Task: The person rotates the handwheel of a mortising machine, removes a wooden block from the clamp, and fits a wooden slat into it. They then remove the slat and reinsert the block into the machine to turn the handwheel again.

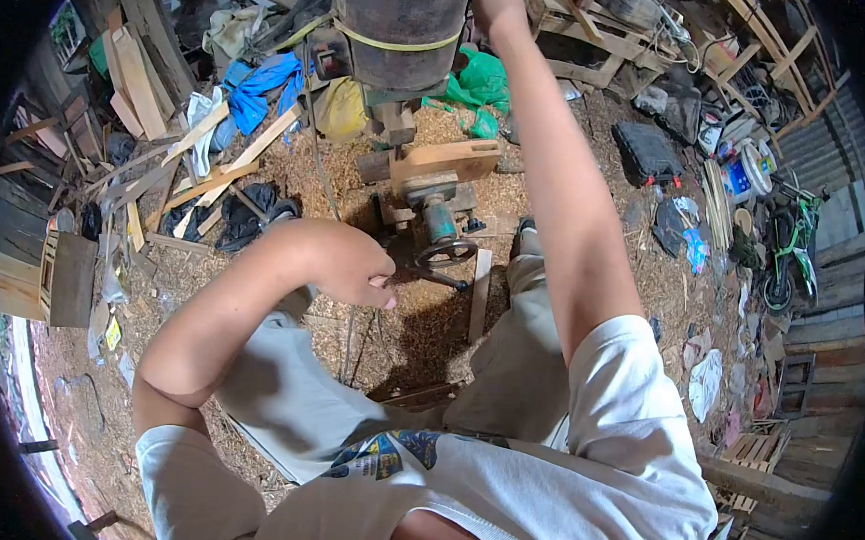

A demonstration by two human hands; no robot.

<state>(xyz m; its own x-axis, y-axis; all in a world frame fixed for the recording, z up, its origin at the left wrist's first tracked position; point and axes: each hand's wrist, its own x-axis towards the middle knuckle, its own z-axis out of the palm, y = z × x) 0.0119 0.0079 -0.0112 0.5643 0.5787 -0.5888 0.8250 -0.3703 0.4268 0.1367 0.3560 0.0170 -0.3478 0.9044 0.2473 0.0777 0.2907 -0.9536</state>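
Note:
My right hand (500, 8) is raised at the top edge beside a dark bucket-like container (398, 66) with a yellow band. Its fingers are curled, and whatever they grip is out of frame. My left hand (357, 272) hangs bent inward with fingers curled in, left of a black handwheel (447, 253); its palm is hidden. Between my arms stands a teal metal vise (440, 220) with that handwheel and a black-knobbed lever (444, 280). A slotted wooden piece (447, 160) is set across the vise, below the container.
Wood shavings (340, 179) cover the ground. Planks (234, 179), a blue plastic sheet (257, 98) and a yellow bag (341, 110) lie left. Green plastic (481, 79) sits behind. On the right are a black case (647, 152), a white bucket (743, 175) and a green bike (795, 249).

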